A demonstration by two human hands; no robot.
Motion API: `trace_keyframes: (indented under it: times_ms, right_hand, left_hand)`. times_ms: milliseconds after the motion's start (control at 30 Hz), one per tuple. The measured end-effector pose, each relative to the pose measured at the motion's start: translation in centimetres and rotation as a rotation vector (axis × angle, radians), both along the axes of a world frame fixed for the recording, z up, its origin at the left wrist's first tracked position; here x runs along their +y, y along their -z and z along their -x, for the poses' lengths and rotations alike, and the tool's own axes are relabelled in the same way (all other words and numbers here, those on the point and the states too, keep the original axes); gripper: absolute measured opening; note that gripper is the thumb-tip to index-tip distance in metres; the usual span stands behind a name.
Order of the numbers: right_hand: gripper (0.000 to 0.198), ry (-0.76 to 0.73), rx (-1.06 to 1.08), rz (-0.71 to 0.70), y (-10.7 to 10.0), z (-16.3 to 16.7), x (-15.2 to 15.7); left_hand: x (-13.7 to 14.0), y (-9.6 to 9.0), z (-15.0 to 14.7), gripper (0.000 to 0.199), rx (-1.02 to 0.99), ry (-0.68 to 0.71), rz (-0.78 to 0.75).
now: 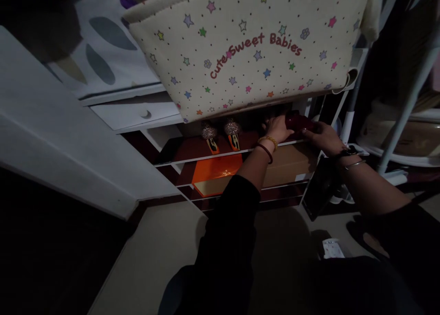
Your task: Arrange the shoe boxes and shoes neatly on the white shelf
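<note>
At the right end of the upper shelf, my two hands meet around a dark red glossy shoe [299, 121], largely in shadow. My left hand [277, 129] is at its left end, thumb stretched toward it and the other fingers partly lost in the dark. From the right, my right hand [323, 137] grips the other end with thumb and fingers. A pair of glittery shoes stands to the left on the same shelf: one left shoe [209, 132] and one right shoe [233, 129], both with orange-edged insoles.
Below lie an orange box [216, 168] and a brown cardboard box [290, 163]. A star-printed cloth cover [240, 53] hangs over the shelf top. A white drawer [135, 113] is at left, a pale pole [409, 95] at right. A small white packet [332, 248] lies on the floor.
</note>
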State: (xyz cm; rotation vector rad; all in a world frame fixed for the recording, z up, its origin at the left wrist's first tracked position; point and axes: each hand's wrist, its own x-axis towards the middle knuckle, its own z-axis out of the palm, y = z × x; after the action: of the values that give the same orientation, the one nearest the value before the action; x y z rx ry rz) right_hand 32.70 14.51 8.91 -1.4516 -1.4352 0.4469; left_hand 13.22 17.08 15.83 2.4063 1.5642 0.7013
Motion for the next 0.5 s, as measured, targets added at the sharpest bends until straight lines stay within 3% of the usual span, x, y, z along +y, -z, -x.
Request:
trace_keyframes:
  times_ms: [200,500]
  right_hand:
    - [0.054,0.034,0.034,-0.088,-0.4,2.6,0.3]
    - [0.055,0.1,-0.096,-0.22,-3.3,7.3,0.6]
  left_hand:
    - [-0.5,1.0,2.8,0.076,-0.126,-0.037,-0.069]
    - [-2.6,3.7,5.8,0.076,-0.602,-0.093,-0.083]
